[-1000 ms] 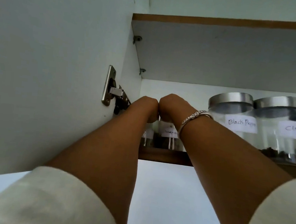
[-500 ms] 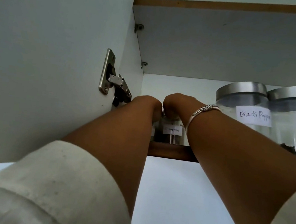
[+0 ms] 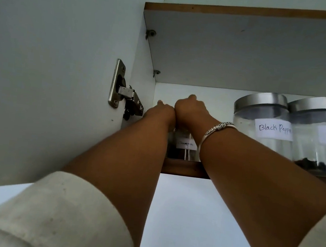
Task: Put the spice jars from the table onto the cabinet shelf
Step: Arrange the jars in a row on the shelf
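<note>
1. Cabinet door (image 3: 53, 71): one, swung open, left of the left hand (image 3: 163, 111).
2. Cabinet shelf (image 3: 181, 167): its wooden front edge runs under both wrists. One upper board (image 3: 246, 51) sits well above the hands.
3. Large jars: two, upright, metal lids, on the shelf right of the right hand (image 3: 189, 110). The Black Pepper jar (image 3: 263, 121) is nearer that hand and the Clove jar (image 3: 317, 135) is just beyond it. There's a dark sliver past that; can't tell what it is.
4. Hands: two, side by side and touching, reaching in over the shelf edge. Fingers are hidden behind the backs of the hands, so I can't tell whether they grip or lie slack.
5. Small spice jar (image 3: 185, 145): one counted, standing on the shelf directly below the hands, between the wrists, long axis vertical. Both hands are about equally near. Glass behind the left forearm may be a second jar; can't tell.
6. Hinge (image 3: 124, 97): one, just left of the left hand.
7. Bracelet (image 3: 218, 128): one, on the right wrist.
8. My read: the jar looks seated, so next is let go and pull straight back. Mind the Black Pepper jar beside the right forearm.
</note>
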The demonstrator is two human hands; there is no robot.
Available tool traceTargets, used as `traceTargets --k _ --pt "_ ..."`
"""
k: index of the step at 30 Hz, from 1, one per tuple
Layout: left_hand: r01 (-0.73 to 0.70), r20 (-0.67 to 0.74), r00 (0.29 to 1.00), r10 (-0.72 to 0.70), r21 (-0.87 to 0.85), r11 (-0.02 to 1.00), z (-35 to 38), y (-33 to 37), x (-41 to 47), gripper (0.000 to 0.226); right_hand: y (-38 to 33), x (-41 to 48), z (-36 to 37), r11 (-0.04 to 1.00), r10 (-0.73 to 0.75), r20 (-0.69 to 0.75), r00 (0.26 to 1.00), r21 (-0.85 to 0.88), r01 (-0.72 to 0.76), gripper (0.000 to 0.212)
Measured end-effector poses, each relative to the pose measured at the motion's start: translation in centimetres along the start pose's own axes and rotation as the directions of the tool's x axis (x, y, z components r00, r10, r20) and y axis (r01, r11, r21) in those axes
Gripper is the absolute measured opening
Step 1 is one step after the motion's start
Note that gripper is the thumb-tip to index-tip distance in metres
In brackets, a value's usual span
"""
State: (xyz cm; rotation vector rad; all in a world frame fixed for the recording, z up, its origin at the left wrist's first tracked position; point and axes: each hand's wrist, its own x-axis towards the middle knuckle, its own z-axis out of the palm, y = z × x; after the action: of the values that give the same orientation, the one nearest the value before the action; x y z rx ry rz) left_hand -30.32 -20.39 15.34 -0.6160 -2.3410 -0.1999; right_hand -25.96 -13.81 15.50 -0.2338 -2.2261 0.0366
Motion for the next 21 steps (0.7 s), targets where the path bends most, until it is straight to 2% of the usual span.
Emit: traceTargets --k 1,3,8,13,16,19,21 --pt "0.04 -0.081 0.996 -0.044 -0.046 0.998 0.0 0.0 -0.1 0.045 -0.1 -0.2 -0.4 1.0 -0.01 -0.068 0.998 -0.024 0.008 0.034" --pt "0.026 -0.195 0.98 -0.047 -0.108 0.994 -0.2 0.2 -1.1 0.044 -0.2 -1.1 -0.9 0.99 -0.077 -0.12 0.99 -0.123 0.063 0.035" --pt "0.007 -0.195 0.98 -0.048 -0.205 0.979 -1.1 0.4 -4.3 0.044 -0.6 -3.2 -2.1 0.956 -0.2 -0.103 0.974 -0.24 0.171 0.031" --pt "-0.084 -0.199 0.979 0.033 -0.255 0.963 -3.0 1.2 -7.0 0.029 -0.3 -5.1 -5.4 0.911 -0.309 -0.075 0.948 -0.31 0.272 0.031" --pt "-0.137 -0.226 0.971 0.081 -0.248 0.959 -5.2 2.6 -8.3 0.026 0.7 -6.0 -7.7 0.864 -0.393 -0.111 0.913 -0.383 0.326 0.032" --pt "-0.185 -0.214 0.968 0.133 -0.244 0.952 -7.8 5.1 -8.9 0.008 2.7 -6.8 -10.8 0.85 -0.424 -0.185 0.887 -0.419 0.319 0.029" --pt "-0.235 -0.21 0.96 0.184 -0.254 0.938 -9.3 7.0 -9.1 0.005 4.5 -7.2 -12.7 0.858 -0.412 -0.21 0.887 -0.417 0.3 0.027"
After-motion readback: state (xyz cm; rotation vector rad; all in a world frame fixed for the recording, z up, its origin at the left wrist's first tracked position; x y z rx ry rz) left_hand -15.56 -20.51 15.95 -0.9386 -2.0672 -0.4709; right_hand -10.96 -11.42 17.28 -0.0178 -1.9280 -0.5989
